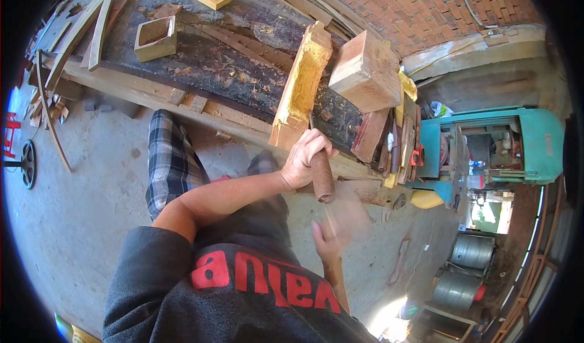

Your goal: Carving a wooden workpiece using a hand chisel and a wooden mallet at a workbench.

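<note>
the left hand (306, 160) has its fingers wrapped round the wooden handle of a chisel (323, 179), whose blade meets the hollowed face of a long wood block (306, 78) on the workbench (188, 69); the right hand (336, 230) is blurred near the handle's end, so i cannot tell if its fingers are closed or loose; a square block (368, 69) sits just beside the long one

Upper left: loose wood strips (100, 33), square hollowed wooden box (155, 51), smaller yellow box (205, 2) to its right. Brick wall (395, 5) top right. Teal machine (541, 145) at right, two silvery drums (473, 252) lower down. Black spoked wheel (28, 163) far left.
</note>
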`<state>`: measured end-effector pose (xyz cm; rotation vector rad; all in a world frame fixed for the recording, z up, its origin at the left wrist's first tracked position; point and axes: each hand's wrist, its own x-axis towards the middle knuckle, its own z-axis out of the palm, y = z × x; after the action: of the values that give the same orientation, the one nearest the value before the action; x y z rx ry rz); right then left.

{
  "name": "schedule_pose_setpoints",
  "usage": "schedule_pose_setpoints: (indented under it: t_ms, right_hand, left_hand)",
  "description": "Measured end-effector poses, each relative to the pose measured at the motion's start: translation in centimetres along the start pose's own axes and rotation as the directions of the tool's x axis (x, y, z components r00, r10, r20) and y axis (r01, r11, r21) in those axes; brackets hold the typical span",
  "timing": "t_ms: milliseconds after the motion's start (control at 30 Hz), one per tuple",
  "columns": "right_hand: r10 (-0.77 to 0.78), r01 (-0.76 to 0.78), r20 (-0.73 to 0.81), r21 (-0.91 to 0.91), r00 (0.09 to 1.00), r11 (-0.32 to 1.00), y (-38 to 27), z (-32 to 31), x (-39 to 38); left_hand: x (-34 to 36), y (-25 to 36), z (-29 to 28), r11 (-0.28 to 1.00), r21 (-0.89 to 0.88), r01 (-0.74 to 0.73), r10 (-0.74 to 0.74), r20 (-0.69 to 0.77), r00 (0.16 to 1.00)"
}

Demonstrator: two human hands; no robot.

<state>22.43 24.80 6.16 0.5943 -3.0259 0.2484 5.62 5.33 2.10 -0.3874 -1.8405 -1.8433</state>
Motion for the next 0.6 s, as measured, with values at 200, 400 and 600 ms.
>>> schedule_pose_setpoints:
  t_ms: [200, 400, 600]
  right_hand:
    - [0.211, -0.071, -0.301, 0.416, 0.930, 0.907, -1.9, -0.7, 0.3]
    - [0.366, -0.199, -0.202, 0.561, 0.909, 0.804, -1.1, 3.8, 2.0]
    - [0.638, -0.395, -0.030, 0.764, 0.769, 0.511, -1.6, 3.2, 0.9]
  left_hand:
    - [-0.2, -0.8, -0.6, 0.999, -0.034, -0.043, 0.043, 0.025, 0.999]
    - [0.1, -0.6, -0.7, 0.997, -0.082, -0.006, 0.007, 0.018, 1.000]
    - [0.6, -0.2, -0.2, 0.999, -0.041, 0.002, -0.001, 0.026, 1.000]
